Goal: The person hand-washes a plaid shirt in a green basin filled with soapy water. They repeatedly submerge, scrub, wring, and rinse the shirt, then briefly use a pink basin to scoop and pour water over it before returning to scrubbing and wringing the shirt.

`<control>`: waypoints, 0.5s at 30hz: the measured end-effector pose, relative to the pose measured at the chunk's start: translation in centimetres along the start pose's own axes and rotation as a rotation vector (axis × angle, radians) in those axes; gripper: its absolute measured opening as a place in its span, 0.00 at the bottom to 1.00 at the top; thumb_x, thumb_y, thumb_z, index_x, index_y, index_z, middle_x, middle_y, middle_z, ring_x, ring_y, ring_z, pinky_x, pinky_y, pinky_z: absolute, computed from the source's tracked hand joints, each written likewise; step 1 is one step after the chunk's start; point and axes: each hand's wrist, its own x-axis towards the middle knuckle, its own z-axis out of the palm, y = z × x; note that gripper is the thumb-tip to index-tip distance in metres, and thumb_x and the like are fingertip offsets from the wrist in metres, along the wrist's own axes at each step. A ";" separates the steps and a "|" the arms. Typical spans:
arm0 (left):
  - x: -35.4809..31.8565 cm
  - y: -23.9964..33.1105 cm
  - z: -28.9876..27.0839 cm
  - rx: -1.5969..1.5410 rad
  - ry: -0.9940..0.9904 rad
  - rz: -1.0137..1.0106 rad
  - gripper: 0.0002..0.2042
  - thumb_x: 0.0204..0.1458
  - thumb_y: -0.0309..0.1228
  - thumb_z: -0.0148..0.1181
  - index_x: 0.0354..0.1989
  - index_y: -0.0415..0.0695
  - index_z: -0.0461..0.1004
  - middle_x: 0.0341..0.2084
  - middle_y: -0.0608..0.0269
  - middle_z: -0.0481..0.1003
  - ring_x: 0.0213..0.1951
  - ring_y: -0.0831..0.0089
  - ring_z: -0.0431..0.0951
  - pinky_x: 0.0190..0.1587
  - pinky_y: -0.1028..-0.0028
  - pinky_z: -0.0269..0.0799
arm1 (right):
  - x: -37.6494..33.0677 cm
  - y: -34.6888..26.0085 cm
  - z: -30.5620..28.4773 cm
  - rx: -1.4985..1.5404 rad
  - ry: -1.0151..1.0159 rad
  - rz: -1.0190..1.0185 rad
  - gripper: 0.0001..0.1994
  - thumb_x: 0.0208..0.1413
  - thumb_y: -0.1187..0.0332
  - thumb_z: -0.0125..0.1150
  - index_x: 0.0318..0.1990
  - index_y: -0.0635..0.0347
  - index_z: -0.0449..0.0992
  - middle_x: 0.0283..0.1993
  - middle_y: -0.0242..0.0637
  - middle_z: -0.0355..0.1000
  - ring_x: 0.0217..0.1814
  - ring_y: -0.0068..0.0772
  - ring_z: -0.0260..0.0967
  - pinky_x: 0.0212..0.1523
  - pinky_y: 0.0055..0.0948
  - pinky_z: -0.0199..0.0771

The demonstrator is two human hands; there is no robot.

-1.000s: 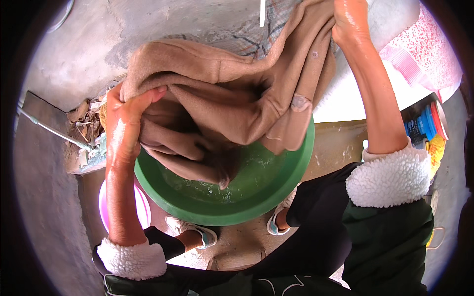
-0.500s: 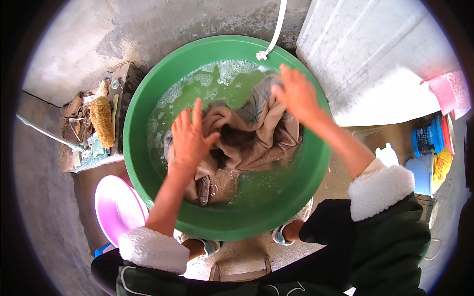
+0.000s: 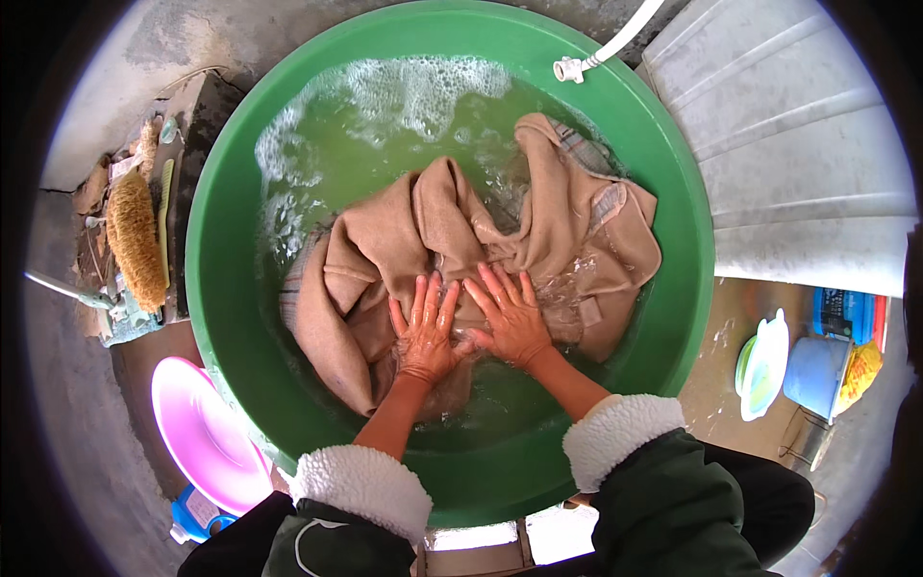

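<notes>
A large round green tub (image 3: 213,317) holds cloudy, greenish water with foam along its far side. Soaked in it lies a wet brown garment (image 3: 385,226), bunched into folds, with bits of grey checked cloth showing at its edges. My left hand (image 3: 428,332) lies flat on the near middle of the garment, fingers spread. Beside it my right hand (image 3: 514,322) presses down the same way, thumbs close together. Both palms face down and neither hand grips the cloth. Part of the garment sits under the water.
A white hose (image 3: 615,43) with a plastic fitting hangs over the tub's far right rim. A pink basin (image 3: 207,442) stands at the near left, a blue bottle (image 3: 200,514) below it. Left is a ledge with a bristly brush (image 3: 135,238). On the right are a blue bucket (image 3: 812,375) and a pale green basin (image 3: 764,365).
Both hands have come down and together, from raised above the garment to flat on it. The garment is spread wider across the tub. My view has moved closer.
</notes>
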 end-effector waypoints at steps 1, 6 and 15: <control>0.4 0.0 0.0 -0.003 -0.091 -0.001 0.47 0.43 0.59 0.60 0.72 0.57 0.48 0.72 0.59 0.47 0.73 0.60 0.41 0.67 0.38 0.31 | 0.3 0.0 0.3 0.010 -0.062 0.011 0.40 0.51 0.45 0.58 0.71 0.45 0.53 0.76 0.38 0.42 0.74 0.46 0.46 0.71 0.59 0.37; 1.7 -1.6 -2.1 -0.031 -0.099 0.060 0.47 0.44 0.59 0.60 0.71 0.51 0.50 0.69 0.58 0.52 0.72 0.61 0.47 0.67 0.41 0.37 | 1.7 1.3 -2.4 0.144 -0.184 0.019 0.36 0.55 0.46 0.56 0.69 0.47 0.56 0.75 0.40 0.46 0.72 0.47 0.51 0.69 0.53 0.48; 3.5 -2.1 -4.6 0.371 0.042 -0.042 0.31 0.43 0.33 0.66 0.60 0.50 0.64 0.59 0.63 0.63 0.60 0.66 0.63 0.57 0.56 0.59 | 1.2 -2.6 -2.0 0.114 -0.057 0.382 0.37 0.56 0.46 0.58 0.65 0.64 0.60 0.66 0.49 0.60 0.67 0.52 0.58 0.68 0.52 0.49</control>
